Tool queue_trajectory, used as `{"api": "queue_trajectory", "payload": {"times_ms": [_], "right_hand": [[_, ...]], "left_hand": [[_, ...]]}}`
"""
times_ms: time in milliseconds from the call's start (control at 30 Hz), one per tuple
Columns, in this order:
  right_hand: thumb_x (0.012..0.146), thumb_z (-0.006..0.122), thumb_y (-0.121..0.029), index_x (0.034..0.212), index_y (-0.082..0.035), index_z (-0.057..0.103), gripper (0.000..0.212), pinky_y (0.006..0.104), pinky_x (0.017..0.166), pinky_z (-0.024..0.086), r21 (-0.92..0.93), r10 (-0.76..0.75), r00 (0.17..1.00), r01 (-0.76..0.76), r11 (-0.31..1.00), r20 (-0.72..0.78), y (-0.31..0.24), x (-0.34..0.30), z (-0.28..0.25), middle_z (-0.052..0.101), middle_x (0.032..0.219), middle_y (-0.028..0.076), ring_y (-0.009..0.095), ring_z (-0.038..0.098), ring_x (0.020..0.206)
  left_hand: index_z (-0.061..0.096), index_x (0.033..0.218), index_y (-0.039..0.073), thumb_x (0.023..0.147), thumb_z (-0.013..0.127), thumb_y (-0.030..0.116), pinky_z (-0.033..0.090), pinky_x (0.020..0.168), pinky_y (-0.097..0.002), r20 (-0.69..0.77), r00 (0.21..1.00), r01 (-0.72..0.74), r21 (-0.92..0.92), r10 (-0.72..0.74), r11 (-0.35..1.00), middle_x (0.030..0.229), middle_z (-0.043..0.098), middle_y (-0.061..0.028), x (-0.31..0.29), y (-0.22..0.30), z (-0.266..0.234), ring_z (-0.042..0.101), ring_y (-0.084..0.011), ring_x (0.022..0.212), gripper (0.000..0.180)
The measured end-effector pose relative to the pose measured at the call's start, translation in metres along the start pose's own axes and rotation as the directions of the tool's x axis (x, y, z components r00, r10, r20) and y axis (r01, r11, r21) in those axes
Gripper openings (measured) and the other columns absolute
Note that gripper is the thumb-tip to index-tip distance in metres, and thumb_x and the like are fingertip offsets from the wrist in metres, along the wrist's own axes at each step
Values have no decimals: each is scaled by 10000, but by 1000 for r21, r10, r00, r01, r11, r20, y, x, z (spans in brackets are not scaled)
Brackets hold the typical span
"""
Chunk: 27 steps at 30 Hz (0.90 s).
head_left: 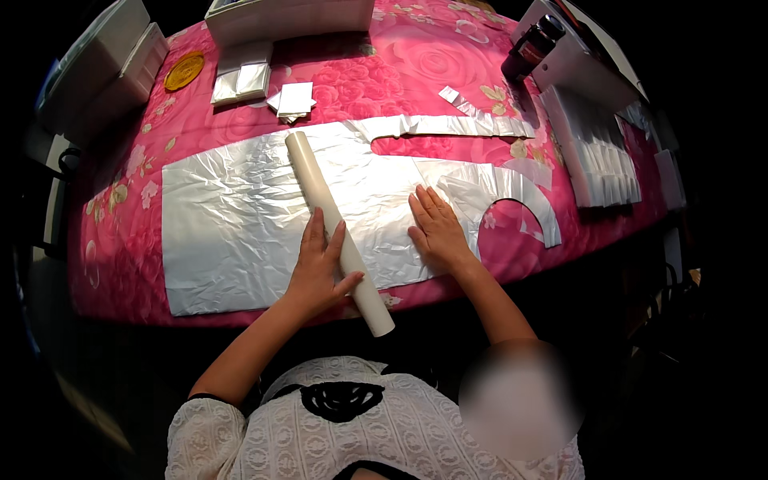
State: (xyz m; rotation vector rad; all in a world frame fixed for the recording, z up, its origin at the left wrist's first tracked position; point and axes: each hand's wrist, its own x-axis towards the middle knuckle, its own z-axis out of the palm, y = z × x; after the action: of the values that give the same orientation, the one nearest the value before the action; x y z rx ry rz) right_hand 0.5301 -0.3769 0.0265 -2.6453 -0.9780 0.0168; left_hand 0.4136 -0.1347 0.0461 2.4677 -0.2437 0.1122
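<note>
A thin, shiny white plastic sheet (232,216), shaped like a disposable apron with strap-like cutouts at its right end, lies spread and wrinkled on the table. Across its middle rests a long pale tube (328,208), slanting from the far side to past the table's near edge. My left hand (320,268) lies against the tube's near half, fingers stretched and thumb apart, not wrapped round it. Flat on the sheet to the right of the tube is my right hand (438,230), its fingers extended and holding nothing.
A pink floral cloth (120,264) covers the table. Folded plastic packets (242,76), white cards (296,99) and a yellow disc (184,71) lie beyond the sheet. A dark bottle (532,50) and a folded white stack (588,148) are at right. White bins (104,60) stand at left.
</note>
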Motion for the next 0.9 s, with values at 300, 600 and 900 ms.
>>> {"api": "queue_trajectory", "payload": {"times_ms": [300, 600, 900], "right_hand": [[874, 498, -258, 1232, 8, 490, 447, 394, 1004, 334, -315, 424, 801, -568, 760, -423, 174, -37, -29, 484, 1282, 187, 324, 454, 1186], [669, 675, -130, 706, -87, 569, 120, 388, 790, 382, -237, 248, 720, -500, 833, -648, 115, -26, -71, 595, 750, 54, 242, 559, 795], [740, 686, -168, 880, -13, 553, 247, 316, 630, 480, 641, 144, 989, -91, 762, -32, -117, -7, -40, 610, 752, 117, 223, 606, 670]], "left_hand": [[220, 1394, -6, 737, 686, 310, 169, 1089, -472, 4, 1000, 8, -64, -8, 998, 1459, 13, -288, 13, 28, 18, 58, -442, 1353, 865], [256, 1381, -6, 723, 703, 302, 173, 1096, -451, 95, 995, -22, 9, 21, 1000, 1472, 22, -254, 22, 30, 20, 78, -425, 1356, 853], [561, 1050, -11, 862, 607, 232, 500, 755, -284, 431, 849, 453, -891, -305, 2, 927, 626, -97, 26, 26, 0, 615, -160, 834, 311]]}}
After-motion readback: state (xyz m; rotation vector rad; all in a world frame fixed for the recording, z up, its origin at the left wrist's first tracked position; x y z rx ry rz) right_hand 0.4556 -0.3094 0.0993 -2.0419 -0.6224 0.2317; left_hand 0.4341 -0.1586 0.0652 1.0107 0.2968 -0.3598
